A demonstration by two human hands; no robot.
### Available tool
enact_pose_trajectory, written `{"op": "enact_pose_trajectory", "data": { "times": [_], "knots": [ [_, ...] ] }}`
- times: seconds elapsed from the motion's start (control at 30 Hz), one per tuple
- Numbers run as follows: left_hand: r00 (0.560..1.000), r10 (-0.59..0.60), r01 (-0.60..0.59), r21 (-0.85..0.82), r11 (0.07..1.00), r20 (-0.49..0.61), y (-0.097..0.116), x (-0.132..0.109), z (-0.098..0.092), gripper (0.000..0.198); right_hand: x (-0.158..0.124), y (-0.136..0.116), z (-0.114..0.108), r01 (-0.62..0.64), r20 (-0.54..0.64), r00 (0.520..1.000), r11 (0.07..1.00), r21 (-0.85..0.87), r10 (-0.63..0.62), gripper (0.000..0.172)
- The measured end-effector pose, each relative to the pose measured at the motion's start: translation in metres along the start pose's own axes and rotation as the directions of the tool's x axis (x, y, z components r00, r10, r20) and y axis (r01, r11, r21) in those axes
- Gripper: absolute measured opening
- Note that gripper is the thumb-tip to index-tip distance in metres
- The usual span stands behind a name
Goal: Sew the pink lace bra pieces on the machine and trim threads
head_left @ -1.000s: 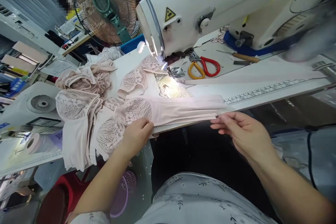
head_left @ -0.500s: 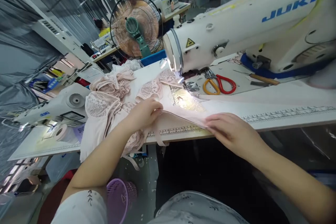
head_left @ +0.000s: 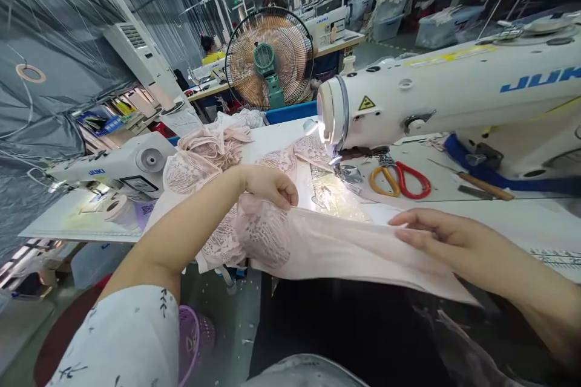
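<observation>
A pale pink lace bra (head_left: 265, 236) is stretched between my hands, hanging over the table's front edge with a lace cup and a long plain wing in sight. My left hand (head_left: 275, 186) pinches its top edge near the cup. Further right, my right hand (head_left: 436, 233) grips the wing's upper edge between thumb and fingers. Just behind the fabric stands a white sewing machine (head_left: 385, 103), its needle area lit above a shiny plate (head_left: 333, 193). More lace pieces (head_left: 279, 160) lie by the needle.
Scissors with red and orange handles (head_left: 411, 181) lie right of the needle, near a wooden-handled tool (head_left: 485, 186). A heap of pink bras (head_left: 213, 148) sits at left. Beyond the table stands a fan (head_left: 267, 57). A purple basket (head_left: 196, 338) is on the floor.
The bra's edge was held low along the table's ruler; now the bra is raised and turned so its cup and wing hang toward me. My view has shifted left.
</observation>
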State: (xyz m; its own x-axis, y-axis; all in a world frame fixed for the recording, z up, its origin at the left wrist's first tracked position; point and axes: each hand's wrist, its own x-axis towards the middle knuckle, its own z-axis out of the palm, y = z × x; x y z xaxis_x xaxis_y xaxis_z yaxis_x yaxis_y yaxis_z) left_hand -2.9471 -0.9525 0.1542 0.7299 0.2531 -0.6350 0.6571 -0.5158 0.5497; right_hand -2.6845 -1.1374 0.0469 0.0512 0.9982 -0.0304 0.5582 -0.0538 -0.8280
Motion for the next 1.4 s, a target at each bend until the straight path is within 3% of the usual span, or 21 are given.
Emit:
{"op": "enact_pose_trajectory", "data": {
  "times": [0.1,0.23,0.4,0.57,0.73,0.83,0.97,1.1,1.27,1.4],
  "knots": [
    [0.999,-0.032,0.032,0.024,0.999,0.003,-0.025,0.035,0.005,0.012,0.017,0.016,0.008,-0.012,-0.078,0.997,0.989,-0.15,0.0,0.042],
    [0.999,-0.026,0.025,0.053,0.998,0.023,-0.035,0.059,0.005,0.011,0.029,0.036,0.006,-0.009,-0.007,1.0,0.952,-0.306,0.007,0.031],
    [0.999,-0.03,0.026,0.089,0.996,0.043,-0.032,0.065,0.003,0.009,0.045,0.034,0.004,0.15,-0.121,0.968,0.895,-0.42,-0.219,0.026],
    [0.998,0.028,-0.036,0.138,0.99,0.063,-0.032,0.06,0.003,0.012,0.067,-0.014,0.035,0.315,0.191,0.944,0.904,-0.288,-0.269,0.031],
    [0.995,0.06,-0.067,0.083,0.994,0.075,-0.039,0.06,0.005,0.011,0.094,-0.04,0.062,0.274,0.311,0.929,0.938,-0.213,-0.2,0.022],
    [0.993,0.068,-0.063,-0.059,0.996,0.093,-0.044,0.063,0.008,0.009,0.107,-0.043,0.063,0.235,0.401,0.907,0.945,-0.226,-0.129,0.021],
    [0.991,0.112,-0.09,-0.255,0.963,0.075,-0.052,0.067,0.013,0.018,0.118,-0.05,0.056,0.197,0.549,0.836,0.935,-0.294,-0.003,0.029],
    [0.986,0.147,-0.108,-0.369,0.923,0.079,-0.058,0.069,0.015,0.019,0.127,-0.055,0.054,0.15,0.613,0.784,0.931,-0.333,0.093,0.027],
    [0.982,0.164,-0.111,-0.414,0.904,0.094,-0.06,0.07,0.017,0.018,0.134,-0.056,0.053,0.16,0.679,0.729,0.944,-0.288,0.084,0.025],
    [0.988,0.124,-0.096,-0.269,0.958,0.088,-0.054,0.072,0.019,0.014,0.135,-0.057,0.052,0.162,0.684,0.724,0.943,-0.289,0.086,0.024]
  ]
}}
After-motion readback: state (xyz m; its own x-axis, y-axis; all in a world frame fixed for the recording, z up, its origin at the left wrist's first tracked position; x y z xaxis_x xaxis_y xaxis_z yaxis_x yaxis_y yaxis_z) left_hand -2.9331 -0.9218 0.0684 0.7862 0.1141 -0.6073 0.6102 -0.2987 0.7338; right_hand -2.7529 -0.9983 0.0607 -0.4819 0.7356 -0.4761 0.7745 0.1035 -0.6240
